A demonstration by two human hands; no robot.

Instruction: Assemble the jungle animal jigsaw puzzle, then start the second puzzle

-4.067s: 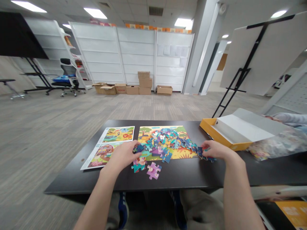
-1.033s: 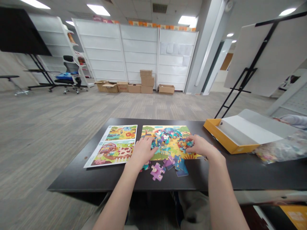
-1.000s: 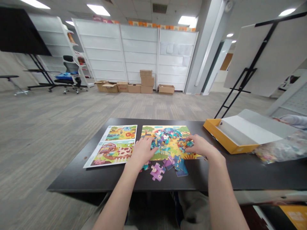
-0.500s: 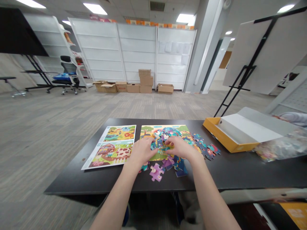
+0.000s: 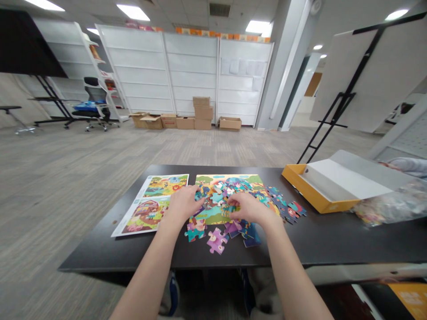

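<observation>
Colourful puzzle pieces (image 5: 218, 198) lie heaped on an illustrated puzzle board (image 5: 215, 218) on the black table. My left hand (image 5: 184, 203) is at the board's left edge, over the printed picture sheet (image 5: 138, 218), thumb and fingers apart beside some pieces. At the right part of the heap, my right hand (image 5: 247, 207) has its fingers curled against pieces; what they hold is too small to tell. A pink-purple piece (image 5: 217, 241) and a teal and pink piece (image 5: 195, 229) lie in front of the board. Dark blue pieces (image 5: 251, 234) overlap near my right wrist.
More pieces (image 5: 282, 202) lie right of the board. Farther right are an open yellow box (image 5: 322, 200) and a clear plastic bag (image 5: 390, 206) on the black table (image 5: 133, 253). Cardboard boxes (image 5: 203, 113) stand by white shelves across the floor.
My left hand has moved left, away from the heap and over the picture sheet's edge, uncovering pieces at the board's left side. My right hand has barely moved.
</observation>
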